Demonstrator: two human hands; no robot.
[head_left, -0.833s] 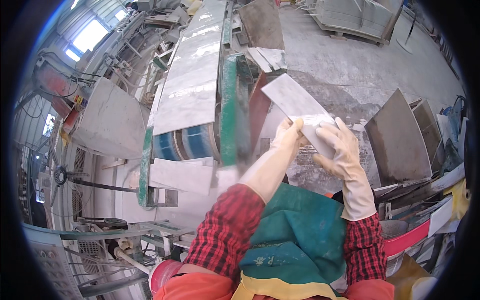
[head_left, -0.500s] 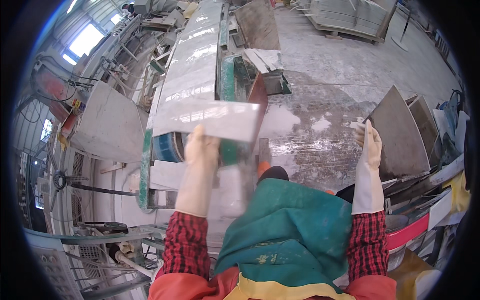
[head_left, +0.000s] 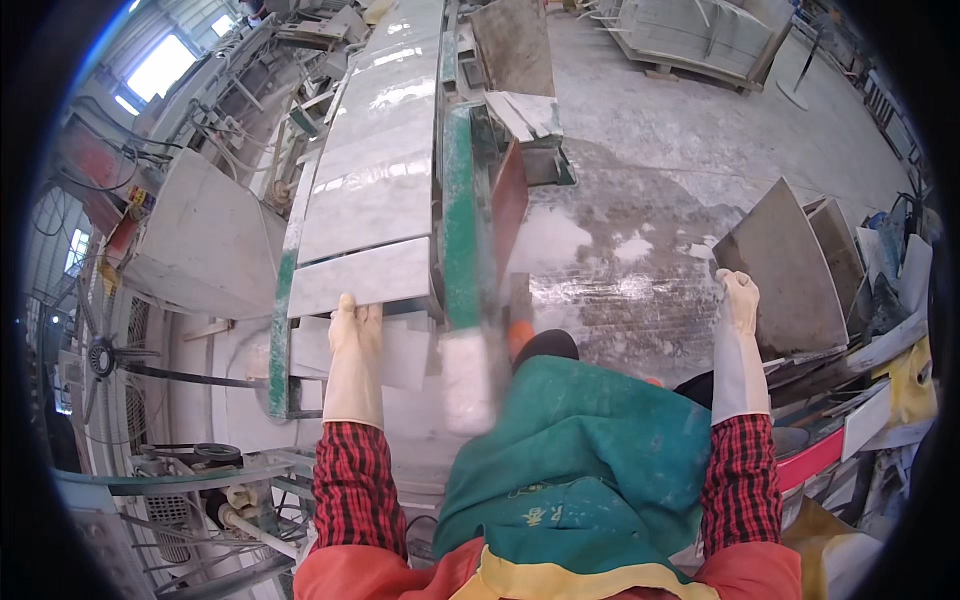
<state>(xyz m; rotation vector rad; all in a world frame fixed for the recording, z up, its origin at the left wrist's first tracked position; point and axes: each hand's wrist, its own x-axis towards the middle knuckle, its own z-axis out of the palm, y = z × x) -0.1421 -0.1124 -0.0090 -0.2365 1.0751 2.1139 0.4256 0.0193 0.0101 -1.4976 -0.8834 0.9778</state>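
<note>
My left hand (head_left: 355,345), in a pale glove, grips the near edge of a whitish stone strip (head_left: 362,273). The strip lies across the near end of a long bed (head_left: 283,345) with green side rails, close against a row of glossy slabs (head_left: 370,190). Paler pieces (head_left: 403,352) show below the strip. Off to the right, my gloved right hand (head_left: 738,300) has its fingers curled beside the left edge of a leaning grey slab (head_left: 785,275). Whether they hold that edge or something small cannot be made out.
A green rail (head_left: 460,220) and a reddish-brown board (head_left: 508,205) stand right of the slab row. The floor (head_left: 640,280) looks wet with white patches. A large slab (head_left: 200,235) leans at left. A slab stack (head_left: 690,40) stands far right. Offcuts crowd the right side.
The stone strip, held in the air by my left hand, has come down onto the near end of the bed. My right hand has lowered slightly and its fingers have curled in.
</note>
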